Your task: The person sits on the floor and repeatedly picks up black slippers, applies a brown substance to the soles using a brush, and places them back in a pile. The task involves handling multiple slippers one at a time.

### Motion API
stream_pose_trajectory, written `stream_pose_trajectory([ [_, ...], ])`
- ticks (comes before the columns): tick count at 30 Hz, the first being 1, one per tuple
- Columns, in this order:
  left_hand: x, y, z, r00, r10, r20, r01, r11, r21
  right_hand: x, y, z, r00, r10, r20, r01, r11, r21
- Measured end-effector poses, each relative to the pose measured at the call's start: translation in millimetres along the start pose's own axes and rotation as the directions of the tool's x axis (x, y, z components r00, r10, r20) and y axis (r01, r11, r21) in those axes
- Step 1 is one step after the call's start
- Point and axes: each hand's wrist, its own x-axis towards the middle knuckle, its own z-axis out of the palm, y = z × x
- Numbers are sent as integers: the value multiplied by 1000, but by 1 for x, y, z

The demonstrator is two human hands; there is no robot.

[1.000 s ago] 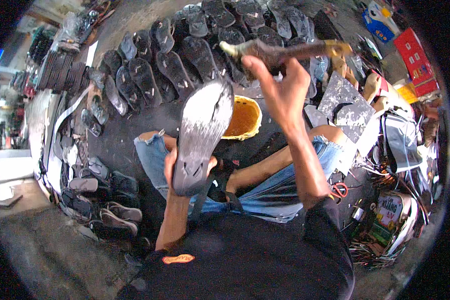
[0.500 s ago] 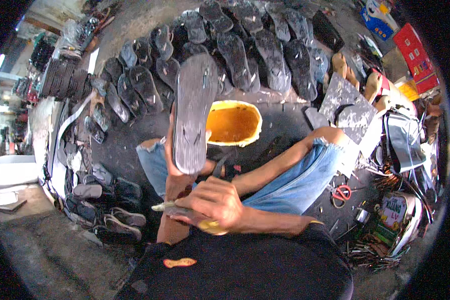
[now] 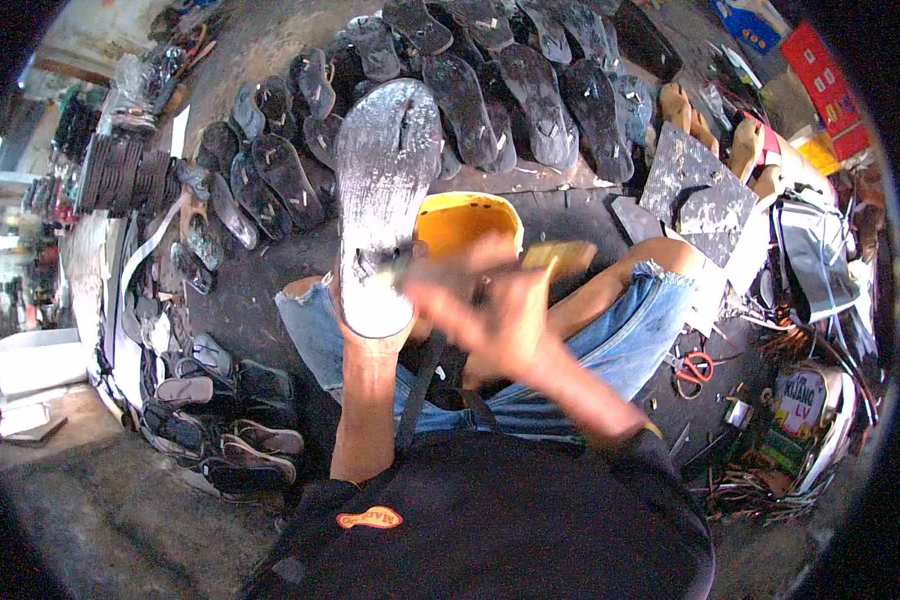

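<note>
My left hand [image 3: 372, 348] grips a dark sandal [image 3: 385, 190] from beneath, its sole turned up toward me. The sole has a whitish glare, strongest at the heel, and black straps [image 3: 425, 385] hang below it. My right hand [image 3: 518, 315] is beside the sole's heel end, smeared by motion. It is closed on a brush-like tool [image 3: 565, 258] whose yellowish end sticks out to the right; the other end blurs at the sole's edge. Just behind stands a yellow tub [image 3: 467, 212] with amber inside, partly covered by the right hand.
Rows of dark soles [image 3: 550, 110] lie beyond the tub. More sandals [image 3: 255, 440] are piled at the left. On the right are red-handled scissors [image 3: 692, 372], a grey speckled sheet [image 3: 695, 185], shoe lasts [image 3: 685, 120] and a tin [image 3: 800, 415]. My crossed legs [image 3: 610, 340] frame the work.
My right hand has swung from below the sandal up and right to its heel side with the tool. The sole has tilted and now catches bright light.
</note>
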Motion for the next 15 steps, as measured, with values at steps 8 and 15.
stream_pose_trajectory([
  [8, -18, -17, 22, 993, -61, -104, 71, 993, 95, 106, 35, -25, 915, 130, -382, -58, 979, 196],
  [15, 10, -1, -17, 996, -73, -46, 80, 977, 197, -9, -33, 0, 980, -170, 101, 141, 959, 246],
])
